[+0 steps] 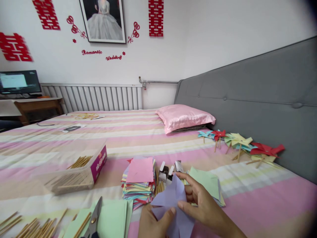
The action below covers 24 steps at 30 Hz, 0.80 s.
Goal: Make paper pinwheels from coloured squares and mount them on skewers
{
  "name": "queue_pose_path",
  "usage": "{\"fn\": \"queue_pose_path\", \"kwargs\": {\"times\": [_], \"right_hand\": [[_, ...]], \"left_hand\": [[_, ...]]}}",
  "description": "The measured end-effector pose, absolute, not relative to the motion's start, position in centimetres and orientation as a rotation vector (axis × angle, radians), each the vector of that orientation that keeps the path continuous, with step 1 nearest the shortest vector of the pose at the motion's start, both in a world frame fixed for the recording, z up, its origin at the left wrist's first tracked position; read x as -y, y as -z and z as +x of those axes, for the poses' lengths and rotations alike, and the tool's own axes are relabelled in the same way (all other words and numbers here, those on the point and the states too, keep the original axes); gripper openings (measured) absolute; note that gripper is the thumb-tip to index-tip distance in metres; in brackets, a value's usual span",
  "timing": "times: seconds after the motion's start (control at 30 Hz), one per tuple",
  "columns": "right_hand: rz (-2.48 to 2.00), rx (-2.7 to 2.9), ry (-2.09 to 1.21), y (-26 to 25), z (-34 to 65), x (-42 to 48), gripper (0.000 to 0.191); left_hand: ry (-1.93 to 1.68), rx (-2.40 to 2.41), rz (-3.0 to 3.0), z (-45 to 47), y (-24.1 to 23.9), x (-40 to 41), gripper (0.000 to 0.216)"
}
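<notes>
A lilac paper sheet (170, 201), partly folded into points, is held low in the middle of the view. My left hand (153, 223) grips its lower left part with the thumb pressed on top. My right hand (205, 208) pinches its right side, fingers curled round a fold. Just behind the lilac sheet lies a stack of coloured paper squares (140, 180) with a pink one on top, and beside it small black-and-white clips (169, 170). Several finished paper pinwheels (241, 145) on sticks lie along the grey headboard at the right.
The striped bed cover (123, 135) carries a clear box of wooden sticks (76, 173), loose sticks (29, 226), scissors (95, 216) on green paper (111, 219), more green sheets (206, 181) and a pink pillow (184, 117). A radiator and a desk with a monitor (18, 82) stand behind.
</notes>
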State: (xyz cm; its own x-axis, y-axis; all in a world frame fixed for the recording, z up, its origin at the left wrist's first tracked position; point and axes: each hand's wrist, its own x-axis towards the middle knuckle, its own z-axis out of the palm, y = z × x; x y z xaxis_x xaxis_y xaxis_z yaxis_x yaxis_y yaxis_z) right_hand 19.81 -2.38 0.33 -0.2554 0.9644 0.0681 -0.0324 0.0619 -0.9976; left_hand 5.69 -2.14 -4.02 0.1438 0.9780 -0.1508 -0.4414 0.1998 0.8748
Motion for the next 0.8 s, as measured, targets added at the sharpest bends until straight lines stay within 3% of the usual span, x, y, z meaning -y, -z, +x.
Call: {"fn": "queue_pose_path", "kwargs": {"times": [0.47,0.63,0.8], "right_hand": [[-0.959,1.454,-1.326,-0.1,19.5,2.3,0.054],[-1.016,1.478,-1.121,0.7,19.8,1.8,0.058],[-1.118,1.421,-0.787,0.2,20.3,1.7,0.028]], "left_hand": [[-1.164,-0.843,0.601,5.8,3.0,2.3,0.033],[-1.225,-0.952,0.590,4.7,3.4,1.6,0.029],[-1.349,-1.108,0.538,3.5,2.5,1.5,0.029]]}}
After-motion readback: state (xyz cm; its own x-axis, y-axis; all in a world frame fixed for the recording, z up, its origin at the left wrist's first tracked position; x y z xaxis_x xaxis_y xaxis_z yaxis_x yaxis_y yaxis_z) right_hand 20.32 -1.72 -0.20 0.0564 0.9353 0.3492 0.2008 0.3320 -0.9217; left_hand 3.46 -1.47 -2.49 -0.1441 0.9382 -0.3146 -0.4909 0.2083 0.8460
